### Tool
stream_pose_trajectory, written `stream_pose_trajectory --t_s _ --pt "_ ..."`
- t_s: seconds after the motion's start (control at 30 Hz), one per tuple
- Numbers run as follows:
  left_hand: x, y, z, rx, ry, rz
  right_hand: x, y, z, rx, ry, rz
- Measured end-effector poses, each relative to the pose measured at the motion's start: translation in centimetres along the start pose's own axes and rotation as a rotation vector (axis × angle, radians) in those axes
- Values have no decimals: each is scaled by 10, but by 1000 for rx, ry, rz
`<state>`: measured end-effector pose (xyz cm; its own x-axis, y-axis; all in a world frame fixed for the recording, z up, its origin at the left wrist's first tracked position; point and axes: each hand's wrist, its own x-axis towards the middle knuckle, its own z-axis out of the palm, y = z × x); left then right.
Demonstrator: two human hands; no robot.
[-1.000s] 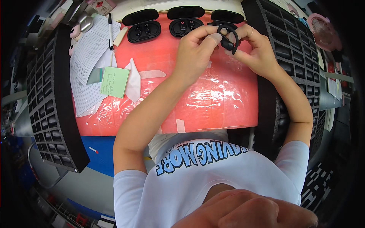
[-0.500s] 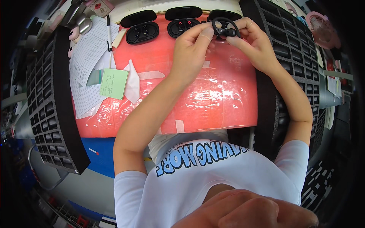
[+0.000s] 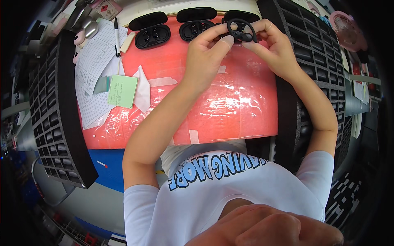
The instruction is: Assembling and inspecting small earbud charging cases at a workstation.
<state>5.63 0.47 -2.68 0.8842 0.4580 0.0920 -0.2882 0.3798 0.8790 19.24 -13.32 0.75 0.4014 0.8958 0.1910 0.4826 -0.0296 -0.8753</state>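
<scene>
Over red mat (image 3: 230,102): black earbud (image 3: 245,37), pinched by fingertips of left hand (image 3: 207,51) and right hand (image 3: 274,46).

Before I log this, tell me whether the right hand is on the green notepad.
No, the right hand holds the black earphone, away from the green notepad.

Black earphone (image 3: 246,37), red mat (image 3: 234,98), green notepad (image 3: 124,92)
</scene>
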Motion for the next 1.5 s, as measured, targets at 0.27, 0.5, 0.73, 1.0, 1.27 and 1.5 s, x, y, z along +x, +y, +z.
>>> stream_pose_trajectory --t_s 0.27,0.5,0.73,1.0,1.27,1.5 --pt "1 1 -2 8 -4 -10 3 1 0 -20 -9 -9" --pt "-4 -4 3 -47 -95 -5 -2 -3 2 -55 41 -65" --pt "5 57 -73 212 -41 137 0 -16 23 -258 5 -132" --pt "-1 133 -208 123 432 488 55 -64 113 -747 -168 -508" --pt "9 114 -250 -165 299 391 89 -59 200 -867 -392 -386" --pt "-5 133 -227 134 337 401 194 -144 167 -845 -167 -197"
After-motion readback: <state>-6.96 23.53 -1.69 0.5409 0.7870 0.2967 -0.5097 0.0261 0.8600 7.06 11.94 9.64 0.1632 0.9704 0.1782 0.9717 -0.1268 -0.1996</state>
